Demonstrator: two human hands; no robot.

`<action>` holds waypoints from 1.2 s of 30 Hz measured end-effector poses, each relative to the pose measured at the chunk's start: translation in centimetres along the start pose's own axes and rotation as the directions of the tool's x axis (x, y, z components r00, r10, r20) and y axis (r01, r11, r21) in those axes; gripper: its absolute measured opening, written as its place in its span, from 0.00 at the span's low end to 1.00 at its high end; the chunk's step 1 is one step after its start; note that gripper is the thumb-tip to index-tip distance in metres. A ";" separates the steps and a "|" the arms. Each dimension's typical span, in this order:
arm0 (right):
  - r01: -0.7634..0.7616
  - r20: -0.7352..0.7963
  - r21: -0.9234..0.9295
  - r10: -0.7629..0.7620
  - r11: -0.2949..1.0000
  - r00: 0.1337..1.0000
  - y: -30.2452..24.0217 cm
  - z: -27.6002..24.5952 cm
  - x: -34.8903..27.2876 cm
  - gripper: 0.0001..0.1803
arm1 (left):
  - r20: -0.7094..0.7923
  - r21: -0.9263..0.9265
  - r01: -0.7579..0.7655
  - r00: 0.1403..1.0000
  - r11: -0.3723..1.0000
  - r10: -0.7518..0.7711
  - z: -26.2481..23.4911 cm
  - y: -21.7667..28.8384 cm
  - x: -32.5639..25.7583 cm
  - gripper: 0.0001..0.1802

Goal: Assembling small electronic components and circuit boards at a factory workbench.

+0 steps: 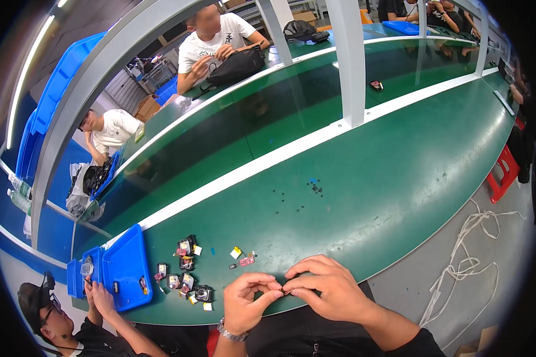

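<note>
Small dark part pinched between two hands

The fingers of the bare left hand [247, 302] and bare right hand [330, 290] pinch the small dark part [284, 291], mostly hidden, above the glossy green surface's [363, 196] near edge. At nine o'clock lie black-and-red assemblies [203, 293]; toward twelve, small round black pieces [317, 190].

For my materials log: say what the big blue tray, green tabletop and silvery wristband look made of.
Big blue tray: probably plastic, smooth, one even colour throughout.
Green tabletop: smooth, semi-gloss, with soft glare; laminate or rubber, unclear.
Silvery wristband: likely metal, from its bright shine.
</note>
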State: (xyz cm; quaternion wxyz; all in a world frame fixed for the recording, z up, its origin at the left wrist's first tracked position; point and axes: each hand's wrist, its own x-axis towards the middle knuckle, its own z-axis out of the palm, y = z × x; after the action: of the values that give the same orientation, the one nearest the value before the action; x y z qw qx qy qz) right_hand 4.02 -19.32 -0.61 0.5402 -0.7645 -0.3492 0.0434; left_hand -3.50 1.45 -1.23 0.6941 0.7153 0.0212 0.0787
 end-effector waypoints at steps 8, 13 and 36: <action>0.116 -0.028 0.037 -0.115 0.993 0.993 1.0 1.7 -0.3 0.07 | -0.021 0.000 -0.006 1.000 1.000 0.006 -3.3 -2.8 -0.6 0.18; 0.008 0.030 0.102 -0.011 0.995 1.000 0.1 1.2 -0.3 0.07 | 0.086 0.104 0.113 0.989 0.988 -0.122 -1.4 0.8 -0.6 0.14; 0.096 -0.040 -0.001 -0.096 0.995 0.995 0.8 2.1 -0.4 0.06 | 0.216 0.027 0.025 0.976 0.999 -0.030 -1.3 -0.2 0.0 0.10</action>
State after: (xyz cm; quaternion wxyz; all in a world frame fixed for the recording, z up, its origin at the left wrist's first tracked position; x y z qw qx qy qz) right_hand 3.19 -18.05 -2.33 0.5489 -0.7472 -0.3745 0.0025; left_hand -3.68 2.70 -1.39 0.6846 0.7276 -0.0438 -0.0094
